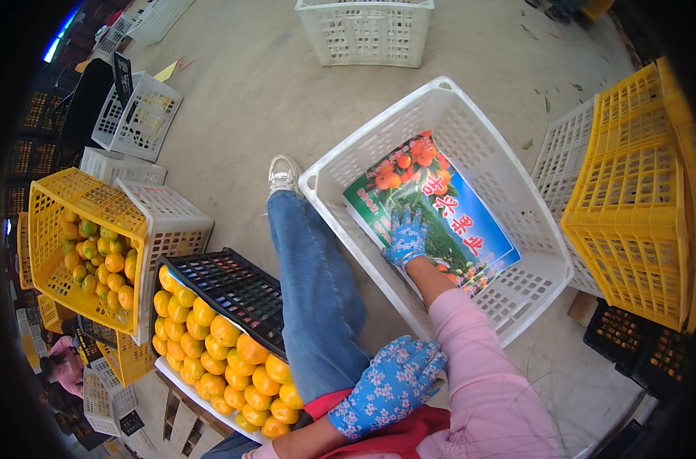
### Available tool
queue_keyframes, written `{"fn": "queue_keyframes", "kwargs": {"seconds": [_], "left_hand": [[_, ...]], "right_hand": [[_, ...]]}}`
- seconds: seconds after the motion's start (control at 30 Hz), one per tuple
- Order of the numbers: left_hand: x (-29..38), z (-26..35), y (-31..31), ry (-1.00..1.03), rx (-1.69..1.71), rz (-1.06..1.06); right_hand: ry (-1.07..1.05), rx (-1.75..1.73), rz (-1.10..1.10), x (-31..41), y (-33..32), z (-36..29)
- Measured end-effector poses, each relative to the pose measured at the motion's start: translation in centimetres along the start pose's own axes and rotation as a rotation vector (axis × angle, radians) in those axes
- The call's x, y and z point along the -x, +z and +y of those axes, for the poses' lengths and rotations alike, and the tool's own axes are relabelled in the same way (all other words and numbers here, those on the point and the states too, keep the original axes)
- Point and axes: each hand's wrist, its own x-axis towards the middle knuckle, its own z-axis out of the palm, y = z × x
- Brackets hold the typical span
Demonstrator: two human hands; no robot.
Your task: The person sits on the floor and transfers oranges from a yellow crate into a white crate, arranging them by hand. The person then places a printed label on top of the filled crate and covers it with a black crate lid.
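Note:
My right hand [406, 235], in a blue floral glove, lies flat on a printed sheet [480, 198] with its fingers apart. The sheet shows oranges, a green hillside and writing. It covers part of the bottom of a white perforated plastic crate [506, 155], which stands tilted in view before me. My left hand [388, 381], in a matching glove, hangs over my lap beside my right forearm. Its fingers are extended, and nothing shows in it; whether it touches the pink sleeve [468, 333] I cannot tell.
A black plastic crate [227, 292] lies open on its side by my leg, beside neatly stacked oranges [227, 356]. Further left, a yellow crate [84, 186] holds green-orange fruit. Stacked yellow crates [623, 212] stand at right; another white crate [371, 34] is ahead.

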Motion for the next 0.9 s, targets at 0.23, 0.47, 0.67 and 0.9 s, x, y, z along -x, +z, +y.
{"fn": "queue_keyframes", "kwargs": {"seconds": [0.23,0.47,0.67,0.9], "left_hand": [[0.0,-0.3,-0.6,-0.020,0.069,-0.020],[0.1,-0.8,-1.0,0.031,0.212,0.037],[0.1,-1.4,0.2,0.105,0.277,0.093],[1.0,-1.8,0.8,0.079,0.260,0.115]], "right_hand": [[0.018,-0.049,0.171,-3.6,1.8,1.5],[0.117,-0.261,0.725,-11.1,-3.1,5.1],[0.284,-0.875,0.701,-17.5,-5.2,12.5],[-0.264,-0.145,0.522,-15.1,-8.6,7.2]]}}
